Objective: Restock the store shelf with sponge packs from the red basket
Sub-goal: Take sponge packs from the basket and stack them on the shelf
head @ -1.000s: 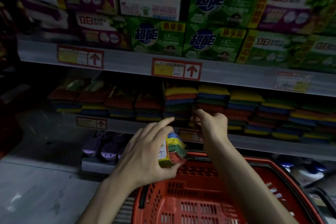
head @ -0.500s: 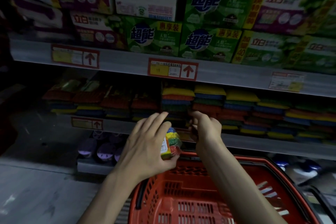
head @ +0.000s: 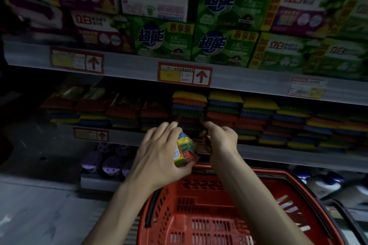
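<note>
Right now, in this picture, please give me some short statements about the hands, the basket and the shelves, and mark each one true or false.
1. The left hand holds a sponge pack. True.
2. The red basket is full of packs. False: the part of its inside that shows holds no pack.
3. The green boxes stand on the shelf above the stacked sponges. True.
4. The right hand rests inside the red basket. False: it is raised above the basket, at the front of the stacked sponges.
5. The arrow on the price tag points down. False: it points up.
</note>
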A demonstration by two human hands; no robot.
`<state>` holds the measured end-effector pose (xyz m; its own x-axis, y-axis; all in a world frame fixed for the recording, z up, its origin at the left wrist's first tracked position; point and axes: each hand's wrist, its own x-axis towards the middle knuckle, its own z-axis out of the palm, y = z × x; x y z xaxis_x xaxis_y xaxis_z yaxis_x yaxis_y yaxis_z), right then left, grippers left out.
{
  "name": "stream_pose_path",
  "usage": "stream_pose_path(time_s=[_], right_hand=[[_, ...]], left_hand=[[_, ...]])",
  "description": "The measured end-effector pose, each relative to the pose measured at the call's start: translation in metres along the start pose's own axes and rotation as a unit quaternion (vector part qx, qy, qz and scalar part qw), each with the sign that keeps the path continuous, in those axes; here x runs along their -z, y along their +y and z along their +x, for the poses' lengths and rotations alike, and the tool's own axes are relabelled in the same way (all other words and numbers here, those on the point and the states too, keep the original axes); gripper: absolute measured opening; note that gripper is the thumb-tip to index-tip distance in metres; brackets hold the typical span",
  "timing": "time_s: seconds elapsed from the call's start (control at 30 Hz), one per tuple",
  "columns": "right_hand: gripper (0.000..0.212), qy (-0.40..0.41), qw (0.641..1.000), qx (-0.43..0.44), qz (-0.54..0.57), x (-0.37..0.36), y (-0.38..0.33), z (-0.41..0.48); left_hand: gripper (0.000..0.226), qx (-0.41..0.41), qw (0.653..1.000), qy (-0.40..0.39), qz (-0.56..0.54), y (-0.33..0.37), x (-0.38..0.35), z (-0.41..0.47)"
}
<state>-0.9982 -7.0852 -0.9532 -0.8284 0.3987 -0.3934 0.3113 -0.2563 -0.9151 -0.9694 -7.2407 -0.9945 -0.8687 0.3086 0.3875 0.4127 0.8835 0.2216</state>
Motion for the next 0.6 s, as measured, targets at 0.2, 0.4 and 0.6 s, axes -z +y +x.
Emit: stream_pose_path(time_s=[0.2, 0.4, 0.6], right_hand=[[0.022, -0.007, 1.0, 0.006, 0.003, 0.002, 0.001, 0.003], [0.018, -0.034, 0.999, 0.002, 0.017, 0.009, 0.001, -0.003], [0.02, -0.08, 0.993, 0.038, -0.073, 0.03, 0.02, -0.011]], left_hand=[[0.084, -0.004, 1.0, 0.005, -0.013, 0.0, 0.0, -0.004], [0.079, -0.009, 0.998, 0.025, -0.055, 0.0, 0.007, -0.018], [0.08, 0.093, 0.977, 0.022, -0.193, -0.006, 0.017, -0.036]])
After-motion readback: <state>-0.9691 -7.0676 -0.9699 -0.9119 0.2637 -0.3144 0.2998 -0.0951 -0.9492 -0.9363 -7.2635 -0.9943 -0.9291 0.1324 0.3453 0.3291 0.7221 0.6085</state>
